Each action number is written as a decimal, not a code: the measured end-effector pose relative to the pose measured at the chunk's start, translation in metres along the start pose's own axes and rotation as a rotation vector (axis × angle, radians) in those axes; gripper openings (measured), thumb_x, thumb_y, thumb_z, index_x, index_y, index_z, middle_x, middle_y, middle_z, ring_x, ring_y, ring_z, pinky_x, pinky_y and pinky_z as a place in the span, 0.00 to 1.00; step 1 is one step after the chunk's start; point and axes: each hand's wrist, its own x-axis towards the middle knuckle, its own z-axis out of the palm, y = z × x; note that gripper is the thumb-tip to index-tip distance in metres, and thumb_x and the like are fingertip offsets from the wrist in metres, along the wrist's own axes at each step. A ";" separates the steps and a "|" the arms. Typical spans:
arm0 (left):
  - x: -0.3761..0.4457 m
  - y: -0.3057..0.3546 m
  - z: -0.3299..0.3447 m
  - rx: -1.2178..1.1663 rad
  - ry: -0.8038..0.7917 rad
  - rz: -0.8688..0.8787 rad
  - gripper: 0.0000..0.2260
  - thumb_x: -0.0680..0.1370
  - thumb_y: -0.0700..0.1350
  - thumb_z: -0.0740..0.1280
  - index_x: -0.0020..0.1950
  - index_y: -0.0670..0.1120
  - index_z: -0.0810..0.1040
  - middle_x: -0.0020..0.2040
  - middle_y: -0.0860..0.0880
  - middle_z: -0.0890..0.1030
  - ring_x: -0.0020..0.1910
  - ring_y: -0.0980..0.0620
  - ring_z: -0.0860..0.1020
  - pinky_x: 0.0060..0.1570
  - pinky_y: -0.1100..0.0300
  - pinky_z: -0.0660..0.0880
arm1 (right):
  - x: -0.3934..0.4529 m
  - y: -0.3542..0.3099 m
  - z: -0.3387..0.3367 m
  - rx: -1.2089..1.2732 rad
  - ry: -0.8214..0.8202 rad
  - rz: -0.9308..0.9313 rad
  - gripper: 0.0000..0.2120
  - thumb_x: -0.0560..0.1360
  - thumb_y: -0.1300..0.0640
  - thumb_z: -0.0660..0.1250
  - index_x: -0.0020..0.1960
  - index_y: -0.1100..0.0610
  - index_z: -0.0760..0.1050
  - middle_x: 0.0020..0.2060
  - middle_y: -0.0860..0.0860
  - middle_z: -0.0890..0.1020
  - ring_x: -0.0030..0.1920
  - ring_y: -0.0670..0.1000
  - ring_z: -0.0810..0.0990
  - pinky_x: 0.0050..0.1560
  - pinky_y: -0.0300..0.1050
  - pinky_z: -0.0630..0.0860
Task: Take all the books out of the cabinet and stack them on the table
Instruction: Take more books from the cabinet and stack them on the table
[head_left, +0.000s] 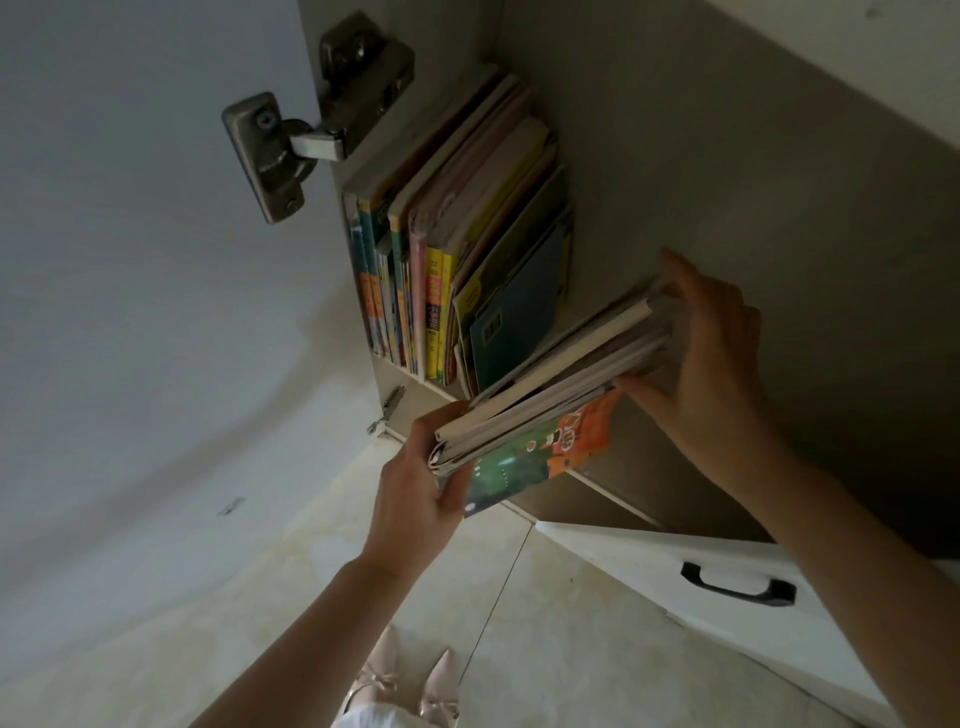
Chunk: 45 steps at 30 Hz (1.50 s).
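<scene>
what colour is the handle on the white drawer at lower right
Black handle on the white drawer front, seen in the head view.

A row of books (447, 244) is standing upright at the left end of the cabinet shelf (613, 486), against the side wall. Just to its right, a tilted bundle of books (550, 395) is leaning out over the shelf's front edge, with the left hand (415, 493) at its near end and the right hand (711, 348) at its far end. A hinge (311, 119) is sitting above the row, and what is probably a drawer front (737, 587) is lying below and to the right.

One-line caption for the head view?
Both hands, left and right, grip a bundle of books at the cabinet shelf; more books remain upright.
</scene>
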 end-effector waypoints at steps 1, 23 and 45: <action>-0.002 0.002 0.000 -0.005 -0.008 -0.006 0.27 0.72 0.34 0.73 0.65 0.51 0.68 0.54 0.56 0.75 0.54 0.59 0.75 0.45 0.85 0.67 | -0.001 0.011 0.003 0.054 0.040 0.087 0.56 0.58 0.62 0.82 0.77 0.48 0.52 0.67 0.51 0.66 0.67 0.55 0.64 0.64 0.53 0.69; 0.001 -0.008 -0.007 -0.101 -0.036 0.018 0.25 0.73 0.33 0.72 0.65 0.45 0.66 0.59 0.69 0.72 0.59 0.70 0.72 0.52 0.75 0.73 | 0.022 0.051 0.041 0.546 -0.328 0.405 0.41 0.62 0.77 0.74 0.71 0.62 0.64 0.62 0.56 0.77 0.60 0.49 0.77 0.61 0.46 0.76; -0.079 0.086 -0.152 -0.807 -0.160 -0.859 0.17 0.74 0.37 0.68 0.63 0.43 0.76 0.56 0.44 0.84 0.53 0.42 0.83 0.49 0.49 0.80 | -0.112 -0.080 -0.048 0.698 -0.507 0.547 0.23 0.73 0.56 0.71 0.65 0.49 0.68 0.53 0.48 0.82 0.49 0.47 0.84 0.44 0.45 0.81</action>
